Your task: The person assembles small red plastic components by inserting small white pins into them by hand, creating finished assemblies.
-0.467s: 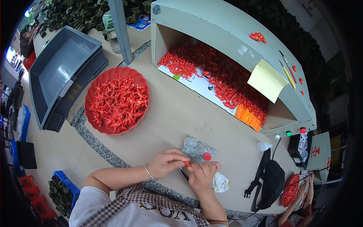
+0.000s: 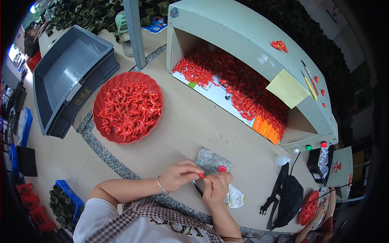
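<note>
Pinching red piece (image 2: 201,175) near table edge (image 2: 121,168)

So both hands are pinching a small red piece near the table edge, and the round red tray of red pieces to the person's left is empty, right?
Not quite. The left hand and right hand do pinch a small red piece near the table edge, but the head view shows the round red tray on the person's left heaped with red pieces, not empty.

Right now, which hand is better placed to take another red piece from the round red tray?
Left, probably: the left hand lies on the red tray's side; the right hand sits farther away. Both pinch a small red piece.
</note>
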The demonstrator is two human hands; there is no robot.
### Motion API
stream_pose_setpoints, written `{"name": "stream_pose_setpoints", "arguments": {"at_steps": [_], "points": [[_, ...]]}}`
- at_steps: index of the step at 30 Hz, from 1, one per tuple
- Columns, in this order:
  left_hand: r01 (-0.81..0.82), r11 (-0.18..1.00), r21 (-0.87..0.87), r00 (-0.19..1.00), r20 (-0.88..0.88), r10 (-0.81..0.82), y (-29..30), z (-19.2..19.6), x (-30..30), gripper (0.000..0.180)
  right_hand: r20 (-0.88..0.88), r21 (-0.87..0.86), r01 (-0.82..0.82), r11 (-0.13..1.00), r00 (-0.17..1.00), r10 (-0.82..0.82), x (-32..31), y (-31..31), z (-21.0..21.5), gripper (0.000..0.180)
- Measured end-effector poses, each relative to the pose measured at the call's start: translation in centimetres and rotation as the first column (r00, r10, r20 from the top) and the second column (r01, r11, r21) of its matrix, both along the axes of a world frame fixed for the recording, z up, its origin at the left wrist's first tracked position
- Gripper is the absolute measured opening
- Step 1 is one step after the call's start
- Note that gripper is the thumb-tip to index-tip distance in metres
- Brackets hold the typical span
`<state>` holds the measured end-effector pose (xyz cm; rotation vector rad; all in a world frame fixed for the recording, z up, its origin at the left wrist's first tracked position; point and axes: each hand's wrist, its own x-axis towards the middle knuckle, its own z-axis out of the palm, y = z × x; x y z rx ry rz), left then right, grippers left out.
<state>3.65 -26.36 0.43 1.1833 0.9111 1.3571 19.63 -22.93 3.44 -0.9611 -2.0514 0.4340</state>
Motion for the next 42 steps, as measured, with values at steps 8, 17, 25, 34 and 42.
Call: {"name": "stream_pose_setpoints", "arguments": {"at_steps": [8,17,25,34,42], "points": [[-0.029,1.000,0.005,0.999,-0.043,0.029,0.03,0.05,-0.16,0.019,0.125,0.119,0.014,0.993,0.992,-0.029,-0.18,-0.19,0.19,0.009],[-0.004,0.999,-0.035,1.000,0.003,0.004,-0.08,0.13,-0.20,0.020,0.116,0.092,0.025,0.995,0.993,-0.036,-0.24,-0.29,0.06,0.009],[-0.005,0.999,0.040,1.000,0.014,0.005,0.02,0.47,-0.15,0.018,0.112,0.158,0.038,0.987,0.992,-0.056,-0.03,-0.33,-0.04,0.010],[0.032,0.999,0.018,0.999,0.025,-0.033,0.34,0.26,-0.38,0.019,0.258,0.462,0.024,0.886,0.953,-0.161,0.32,-0.17,-0.04,0.012],[0.058,0.998,-0.012,0.998,0.010,-0.058,0.36,0.30,-0.60,0.018,0.280,0.513,0.000,0.859,0.945,-0.167,0.29,-0.35,-0.07,0.010]]}}
